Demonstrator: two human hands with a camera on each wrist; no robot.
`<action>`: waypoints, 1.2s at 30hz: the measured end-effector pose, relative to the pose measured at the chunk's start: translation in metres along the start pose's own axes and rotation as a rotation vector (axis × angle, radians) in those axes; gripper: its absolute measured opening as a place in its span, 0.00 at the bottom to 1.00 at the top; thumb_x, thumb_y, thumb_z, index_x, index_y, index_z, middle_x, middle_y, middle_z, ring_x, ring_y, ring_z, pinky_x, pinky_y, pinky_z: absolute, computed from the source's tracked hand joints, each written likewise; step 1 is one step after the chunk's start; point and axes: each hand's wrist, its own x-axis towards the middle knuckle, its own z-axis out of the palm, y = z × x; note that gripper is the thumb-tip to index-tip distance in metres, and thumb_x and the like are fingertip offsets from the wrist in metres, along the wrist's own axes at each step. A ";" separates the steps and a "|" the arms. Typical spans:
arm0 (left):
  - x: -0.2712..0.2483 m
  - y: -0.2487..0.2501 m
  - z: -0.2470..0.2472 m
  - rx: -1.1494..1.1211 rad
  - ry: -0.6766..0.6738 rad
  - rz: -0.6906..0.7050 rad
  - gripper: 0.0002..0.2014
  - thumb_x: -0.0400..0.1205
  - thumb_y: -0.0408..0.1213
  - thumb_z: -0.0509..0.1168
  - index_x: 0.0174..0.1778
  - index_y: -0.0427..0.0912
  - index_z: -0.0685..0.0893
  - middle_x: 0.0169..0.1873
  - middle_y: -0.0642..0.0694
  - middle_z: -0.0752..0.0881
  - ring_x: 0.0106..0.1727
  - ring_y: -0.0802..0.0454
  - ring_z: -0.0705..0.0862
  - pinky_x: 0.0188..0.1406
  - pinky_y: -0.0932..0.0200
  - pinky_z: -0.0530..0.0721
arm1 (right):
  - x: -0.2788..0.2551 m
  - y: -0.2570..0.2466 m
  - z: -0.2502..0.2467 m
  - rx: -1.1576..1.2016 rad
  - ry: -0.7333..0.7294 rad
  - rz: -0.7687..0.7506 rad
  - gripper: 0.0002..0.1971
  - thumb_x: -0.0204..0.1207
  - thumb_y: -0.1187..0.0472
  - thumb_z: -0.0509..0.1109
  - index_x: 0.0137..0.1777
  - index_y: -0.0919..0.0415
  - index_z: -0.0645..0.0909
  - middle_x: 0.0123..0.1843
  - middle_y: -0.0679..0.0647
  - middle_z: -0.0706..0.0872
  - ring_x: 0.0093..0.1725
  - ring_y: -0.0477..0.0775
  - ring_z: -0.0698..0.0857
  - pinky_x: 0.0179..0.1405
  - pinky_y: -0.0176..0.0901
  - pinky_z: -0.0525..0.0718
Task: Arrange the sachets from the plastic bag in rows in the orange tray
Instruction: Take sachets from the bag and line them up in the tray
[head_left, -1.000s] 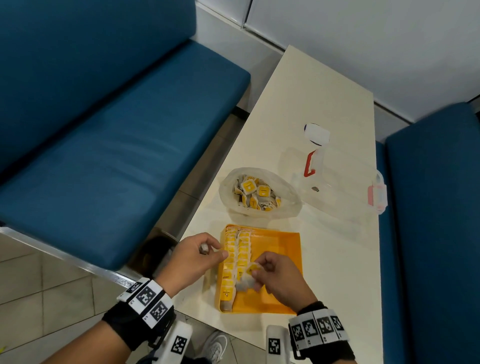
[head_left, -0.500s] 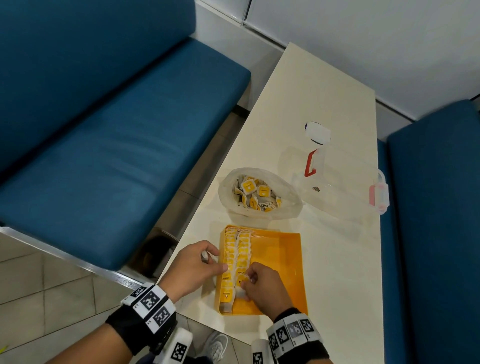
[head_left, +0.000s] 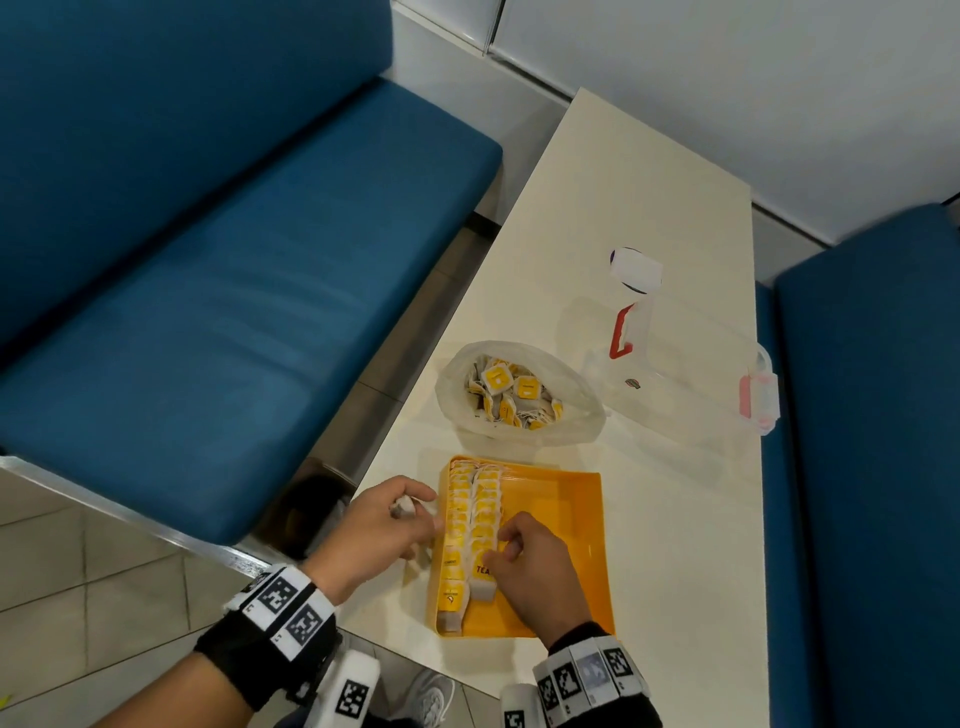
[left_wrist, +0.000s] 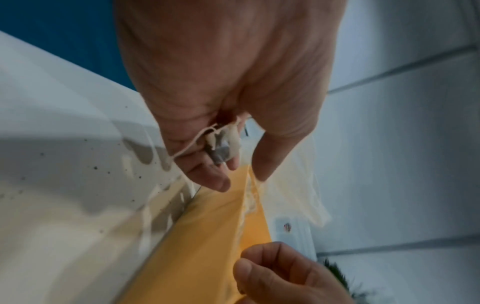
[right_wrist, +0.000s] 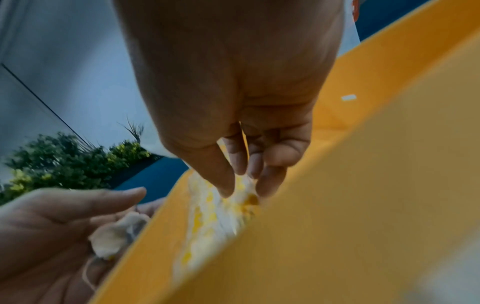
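Note:
The orange tray (head_left: 566, 525) sits at the near end of the table and holds two rows of yellow sachets (head_left: 470, 525) along its left side. Behind it, the open plastic bag (head_left: 582, 415) holds several more sachets. My left hand (head_left: 415, 512) is against the tray's left rim and grips a sachet (left_wrist: 223, 144) whose string hangs loose. My right hand (head_left: 501, 551) is inside the tray, where thumb and fingers pinch a sachet (right_wrist: 242, 188) at the near end of the second row. The right half of the tray is bare.
A clear plastic box (head_left: 691, 374) with red latches stands behind the bag at the right, and a white lid piece (head_left: 636, 270) lies beyond it. Blue benches (head_left: 234, 312) flank the table. The table's left edge runs just beside my left hand.
My right hand came down from above the tray with its sachet and now has it in the second row. My left hand stayed at the tray's left rim, still holding its sachet.

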 end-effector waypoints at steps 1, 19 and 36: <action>-0.002 0.003 -0.003 -0.102 -0.014 -0.023 0.08 0.83 0.34 0.73 0.57 0.46 0.88 0.47 0.40 0.91 0.45 0.48 0.91 0.41 0.56 0.88 | 0.001 -0.004 -0.005 0.017 0.025 -0.023 0.10 0.73 0.56 0.77 0.48 0.49 0.78 0.41 0.45 0.80 0.42 0.46 0.81 0.38 0.34 0.78; -0.011 0.027 0.008 -0.713 -0.127 -0.161 0.19 0.91 0.36 0.53 0.68 0.42 0.88 0.53 0.40 0.88 0.42 0.53 0.85 0.37 0.57 0.85 | -0.006 -0.080 0.005 -0.161 0.095 -0.700 0.09 0.78 0.58 0.67 0.57 0.50 0.81 0.51 0.45 0.75 0.48 0.48 0.79 0.36 0.42 0.81; -0.015 0.036 0.007 0.090 -0.037 0.421 0.02 0.79 0.38 0.77 0.45 0.46 0.92 0.42 0.47 0.94 0.46 0.52 0.91 0.52 0.48 0.89 | 0.002 -0.067 -0.055 0.477 0.046 -0.312 0.04 0.72 0.65 0.80 0.41 0.58 0.87 0.39 0.53 0.90 0.37 0.52 0.85 0.40 0.46 0.85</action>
